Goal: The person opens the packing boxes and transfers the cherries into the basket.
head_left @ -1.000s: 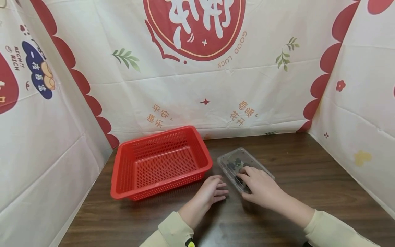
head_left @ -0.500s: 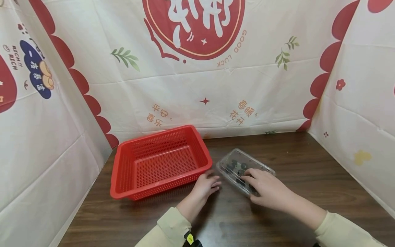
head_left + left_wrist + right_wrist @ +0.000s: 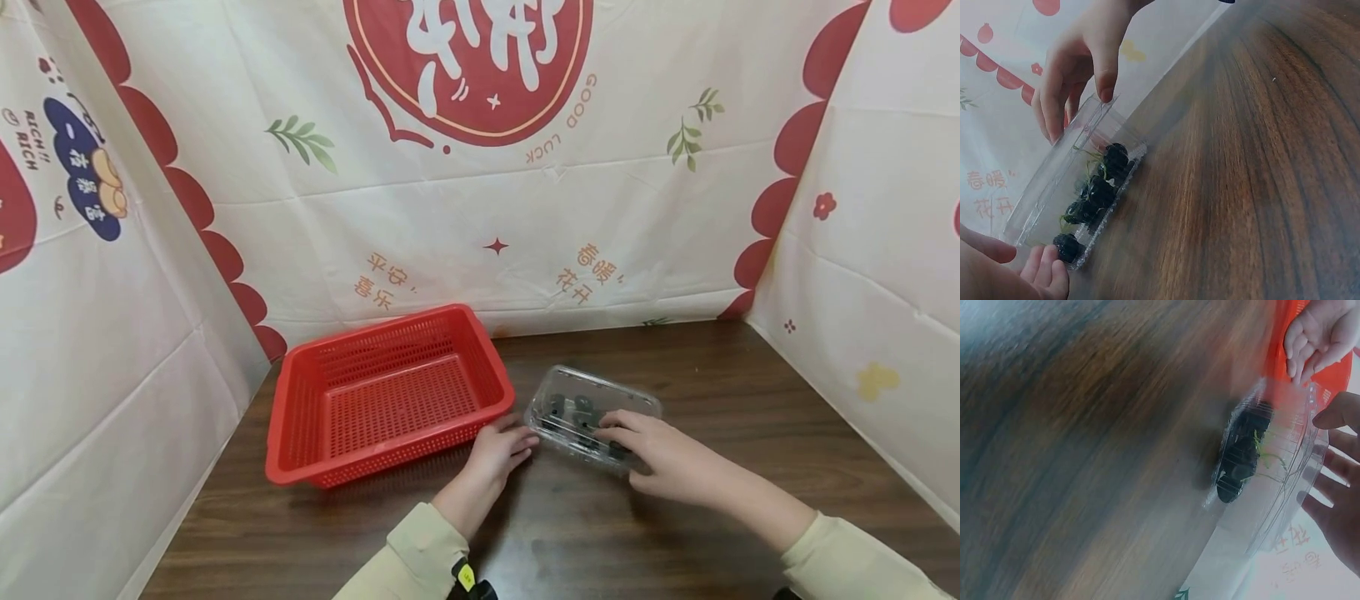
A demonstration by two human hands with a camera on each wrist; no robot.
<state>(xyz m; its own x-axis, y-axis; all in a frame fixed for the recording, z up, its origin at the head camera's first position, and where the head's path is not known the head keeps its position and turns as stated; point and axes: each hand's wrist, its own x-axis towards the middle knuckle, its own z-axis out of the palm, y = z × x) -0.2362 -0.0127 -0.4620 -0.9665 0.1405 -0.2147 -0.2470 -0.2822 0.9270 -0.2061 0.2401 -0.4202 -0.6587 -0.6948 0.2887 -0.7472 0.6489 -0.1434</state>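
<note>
A clear plastic clamshell box stands closed on the table, with several dark round fruits with green stems inside. My right hand grips its right end. The thumb presses the near rim and the fingers lie over the lid, as the left wrist view shows. My left hand is at the box's left end, its fingers loosely bent. Those fingertips are close against the box wall; whether they touch it I cannot tell.
A red perforated plastic basket stands to the left, close beside my left hand. Patterned white cloth hangs behind the brown wooden table and along both sides.
The box has turned, its near right end swinging rightward with my right hand. My left hand has shifted slightly left, towards the basket, and the box's left end now lies nearer its fingers.
</note>
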